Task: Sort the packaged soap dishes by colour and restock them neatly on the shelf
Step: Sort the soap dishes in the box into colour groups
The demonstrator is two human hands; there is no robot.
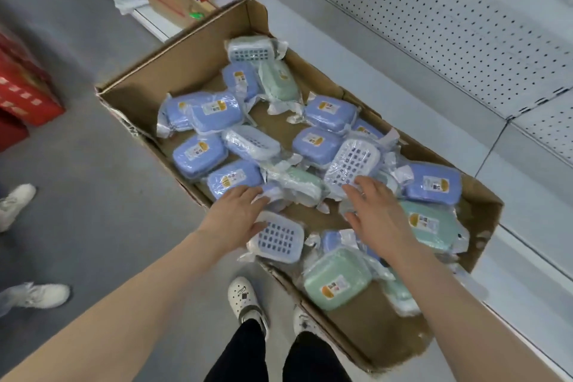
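Note:
A shallow cardboard box (pixel 161 80) on the floor holds several plastic-wrapped soap dishes, most of them blue (pixel 198 153) and some pale green (pixel 336 277). My left hand (pixel 234 214) reaches into the box with fingers spread; its thumb lies against an upturned blue dish with a white grid base (pixel 279 237). My right hand (pixel 373 211) hovers open over the middle, fingertips touching another upturned blue grid dish (pixel 353 163). Neither hand grips anything.
A white shelf (pixel 403 77) with a pegboard back (pixel 449 25) runs along the right of the box. Red boxes (pixel 21 93) stand at the left. Another person's white shoes (pixel 18 198) are on the grey floor. My own feet (pixel 245 298) stand by the box's near edge.

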